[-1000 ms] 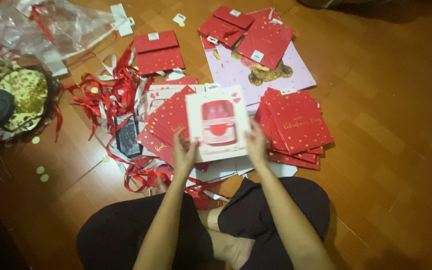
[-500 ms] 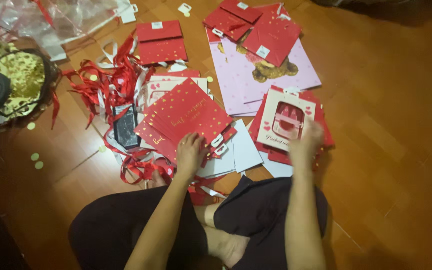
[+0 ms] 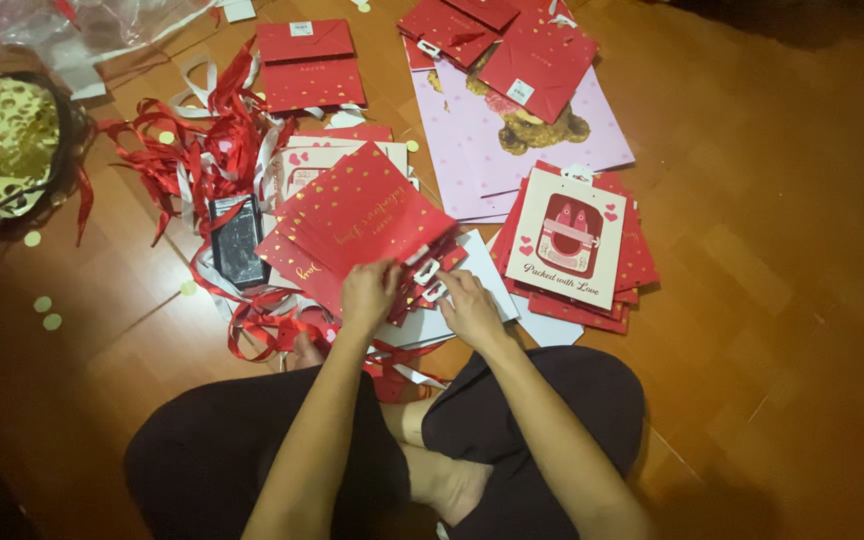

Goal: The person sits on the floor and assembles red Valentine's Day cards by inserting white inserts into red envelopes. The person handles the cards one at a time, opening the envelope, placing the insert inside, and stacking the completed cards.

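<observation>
Since half a second ago, right hand [image 3: 467, 305] left the white card [image 3: 567, 237] on the side pile; both grips, left hand [image 3: 370, 292] too, pinch the red bag stack [image 3: 357, 225] on the floor.

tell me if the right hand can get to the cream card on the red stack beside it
Probably yes: the right hand lies just beside the cream card, which sits uncovered on top of its red stack.
</observation>
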